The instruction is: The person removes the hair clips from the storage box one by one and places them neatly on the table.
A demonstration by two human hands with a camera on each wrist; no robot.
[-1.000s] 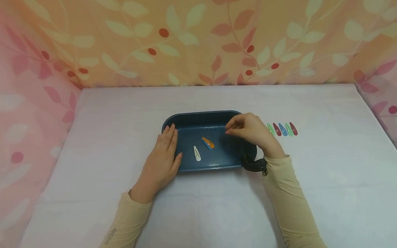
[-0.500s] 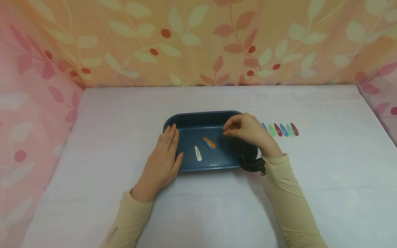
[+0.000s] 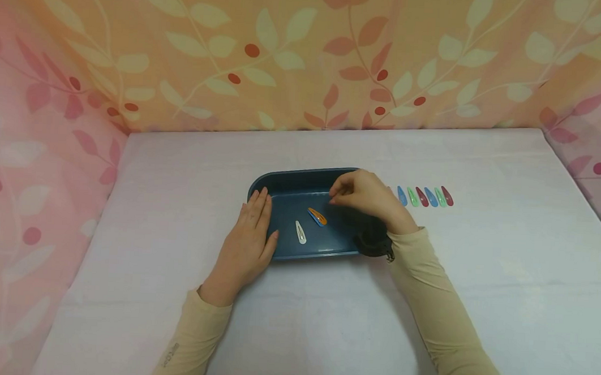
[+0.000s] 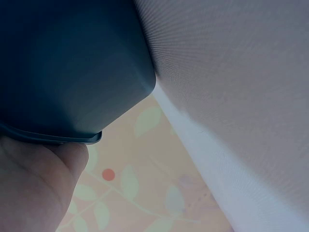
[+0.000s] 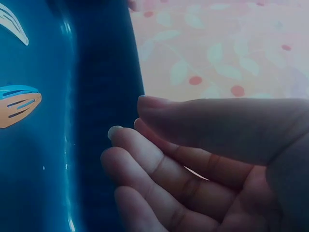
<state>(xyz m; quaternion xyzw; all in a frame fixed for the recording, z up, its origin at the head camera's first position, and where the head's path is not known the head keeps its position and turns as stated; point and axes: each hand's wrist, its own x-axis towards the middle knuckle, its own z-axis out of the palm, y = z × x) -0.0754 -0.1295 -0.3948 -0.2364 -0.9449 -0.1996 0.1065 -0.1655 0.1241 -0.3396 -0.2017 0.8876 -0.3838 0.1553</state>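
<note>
- Currently, your left hand (image 3: 245, 244) rests on the left rim of the tray (image 3: 322, 252), fingers straight and close together.
- Your right hand (image 3: 363, 194) hovers over the tray's right part, fingers half curled, thumb near them, holding nothing.
- Between your hands, on the tray's floor, lie a white clip (image 3: 300, 233) and, near it, an orange clip (image 3: 318, 216) overlapping a blue clip (image 5: 29, 89).
- Right of the tray, a row of clips (image 3: 431, 197) lies on the table (image 3: 293, 323).
</note>
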